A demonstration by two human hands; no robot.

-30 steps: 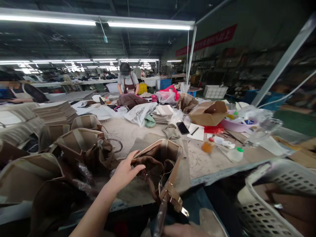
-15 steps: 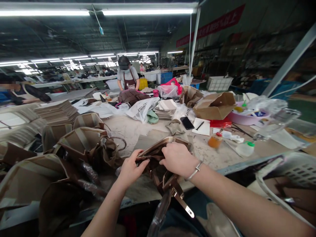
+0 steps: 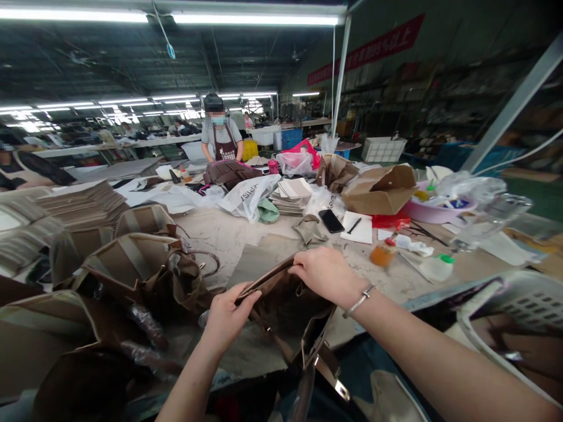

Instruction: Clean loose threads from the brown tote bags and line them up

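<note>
The left fingers (image 3: 246,298) pinch the bag's rim (image 3: 269,279), thumb inside the mouth, and the right hand (image 3: 331,275) grips the same edge further right, its fingers closed on it. A second ago the right hand was low by the handle (image 3: 302,394); now both hands are on the rim and the stretch between them stands raised as a narrow band — so, I judge, that edge is better steadied for handling. The bag (image 3: 285,308) sits at the near edge of the counter (image 3: 217,231), mouth open, its clasp (image 3: 341,389) hanging on the near side.

Just beyond the bag lie a scrap (image 3: 309,230) and a phone (image 3: 331,221); to its right stand a jar (image 3: 382,253) and a bottle (image 3: 437,268), with a basket (image 3: 530,306) further right. Other bags (image 3: 132,258) crowd its left — the tightest side, probably, for the left arm. A co-worker (image 3: 222,139) stands well beyond it.
</note>
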